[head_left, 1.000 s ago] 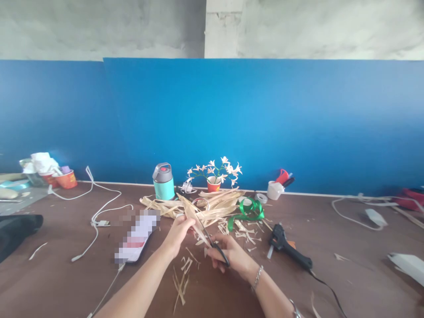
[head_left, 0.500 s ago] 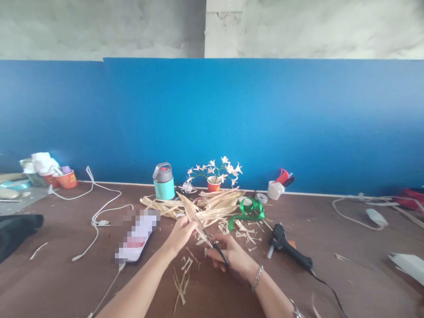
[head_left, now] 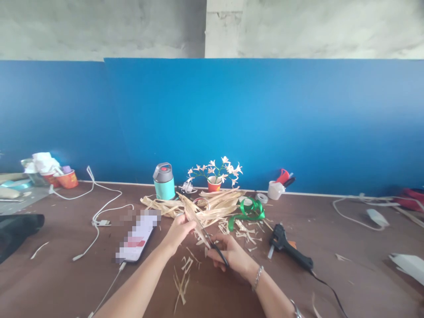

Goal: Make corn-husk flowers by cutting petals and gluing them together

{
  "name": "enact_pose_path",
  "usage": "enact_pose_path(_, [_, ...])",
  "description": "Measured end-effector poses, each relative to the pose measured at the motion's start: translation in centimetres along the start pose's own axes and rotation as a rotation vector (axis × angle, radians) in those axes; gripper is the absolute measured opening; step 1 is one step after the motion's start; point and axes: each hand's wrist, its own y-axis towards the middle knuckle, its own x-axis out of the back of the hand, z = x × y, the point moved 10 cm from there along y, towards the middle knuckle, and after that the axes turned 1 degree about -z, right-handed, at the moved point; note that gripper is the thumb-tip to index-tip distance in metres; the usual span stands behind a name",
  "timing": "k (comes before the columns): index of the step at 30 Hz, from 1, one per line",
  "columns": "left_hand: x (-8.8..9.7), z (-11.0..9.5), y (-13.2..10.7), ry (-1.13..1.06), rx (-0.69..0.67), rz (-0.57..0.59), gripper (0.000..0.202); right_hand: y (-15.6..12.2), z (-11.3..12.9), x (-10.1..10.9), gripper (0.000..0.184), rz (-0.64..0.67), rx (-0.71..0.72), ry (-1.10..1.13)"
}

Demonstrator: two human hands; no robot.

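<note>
Between the fingers of my left hand (head_left: pixel 179 229) is a pale strip of dried husk (head_left: pixel 189 207), pointing up and away to the left. My right hand (head_left: pixel 232 254) is wrapped round the black handles of a pair of scissors (head_left: pixel 218 254). Their blades lie along the right edge of the strip; whether they are parted is hard to make out. Behind both hands spreads a pile of dried husks (head_left: pixel 221 205). Small trimmings (head_left: pixel 181 282) are scattered below and to the right.
White husk flowers stand in a red cup (head_left: pixel 213 184) at the back, right of a turquoise flask (head_left: pixel 164 185). Green ribbon (head_left: pixel 251 210) and a black glue gun (head_left: pixel 289 249) lie to the right. A phone (head_left: pixel 139 238) on a cable lies left. A blue partition (head_left: pixel 232 115) rises behind.
Almost nothing differs. My left hand has shifted very slightly, still on the strip, and the scissors stay along its edge.
</note>
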Motion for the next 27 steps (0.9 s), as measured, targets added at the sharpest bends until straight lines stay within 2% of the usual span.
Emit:
enact_pose_path(22, [0.33, 0.02, -0.01, -0.042, 0.039, -0.022, 0.005, 0.02, -0.11, -0.13, 0.041, 0.015, 0.004, -0.028])
enact_pose_path(27, [-0.06, -0.12, -0.01, -0.036, 0.015, 0.025, 0.006, 0.18, -0.18, -0.1, 0.037, 0.021, 0.013, -0.042])
